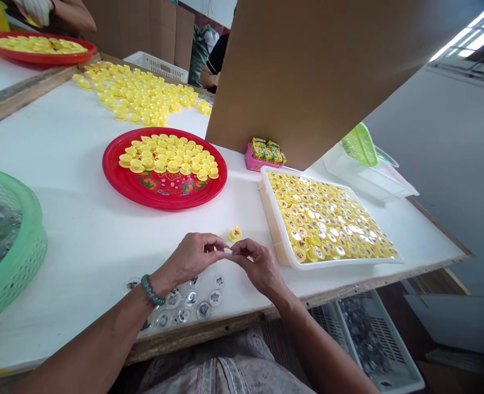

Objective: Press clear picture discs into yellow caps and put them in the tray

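Note:
My left hand (192,254) and my right hand (260,265) meet low over the white table, thumbs and fingertips pinched together. Between them is a small, pale, clear-looking piece (228,250), mostly covered by the fingers, and its kind I cannot make out. Just beyond the fingertips a small yellow cup-shaped piece (235,234) with a dark mark inside sits on the table. A sliver of yellow shows behind my left hand. Several clear round plastic caps (191,299) with dark printed pictures lie under and beside my left wrist, near the table's front edge.
A red tray (163,198) holds yellow cup pieces; more yellow pieces (143,93) lie behind it. At right stands a white tray (271,219) of capped yellow pieces. A green basket (24,262), pink basket (262,163) and cardboard panel (291,76) surround them. Two people work beyond.

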`<state>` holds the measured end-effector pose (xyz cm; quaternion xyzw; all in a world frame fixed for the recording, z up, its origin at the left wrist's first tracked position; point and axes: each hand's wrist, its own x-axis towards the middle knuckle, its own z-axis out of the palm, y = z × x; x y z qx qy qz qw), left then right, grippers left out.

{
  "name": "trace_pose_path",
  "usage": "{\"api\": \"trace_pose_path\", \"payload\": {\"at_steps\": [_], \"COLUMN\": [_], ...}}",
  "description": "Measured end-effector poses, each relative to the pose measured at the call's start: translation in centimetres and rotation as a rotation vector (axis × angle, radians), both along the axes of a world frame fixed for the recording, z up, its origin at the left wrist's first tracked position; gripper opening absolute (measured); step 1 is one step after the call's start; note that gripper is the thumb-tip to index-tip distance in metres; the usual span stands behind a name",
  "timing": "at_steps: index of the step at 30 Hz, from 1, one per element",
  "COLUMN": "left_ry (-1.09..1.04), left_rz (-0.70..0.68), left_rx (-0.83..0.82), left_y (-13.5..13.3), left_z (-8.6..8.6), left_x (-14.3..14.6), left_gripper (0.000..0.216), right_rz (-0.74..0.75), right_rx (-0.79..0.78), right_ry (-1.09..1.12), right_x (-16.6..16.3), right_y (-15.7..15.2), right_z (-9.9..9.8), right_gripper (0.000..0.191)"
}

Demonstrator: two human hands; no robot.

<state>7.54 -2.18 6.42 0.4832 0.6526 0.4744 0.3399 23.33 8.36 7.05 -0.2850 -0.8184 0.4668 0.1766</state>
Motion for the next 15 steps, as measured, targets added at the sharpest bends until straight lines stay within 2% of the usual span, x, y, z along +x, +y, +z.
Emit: {"api": "trace_pose_path", "payload": {"at_steps": [4, 10, 13, 15], "left_ry": [-0.326, -0.638, -0.724, -0.76], "left_rz": [-0.047, -0.008, 0.041, 0.086], "left_rx": [0.005, 0.112, 0.153, 0.165], "left_y": [-0.1, -0.1, -0.1, 0.0], "left_z": [0.4, 1.2, 1.4, 1.4], "left_x": [0.1, 0.0, 0.2, 0.3], "left_gripper": [0.019, 0.016, 0.018, 0.02], "right_rz": [-0.006, 0.054, 0.028, -0.004], "right_rx": [-0.038, -0.055, 0.036, 0.179], "right_ry": [0.159, 0.297, 0.328, 0.288], "right_x": [-0.9, -1.1, -0.9, -0.9], "right_y": [-0.1, -0.5, -0.8, -1.0], "right_z": [1.6, 2.2, 2.3, 2.2], "right_gripper": [0.016, 0.036, 0.042, 0.042]}}
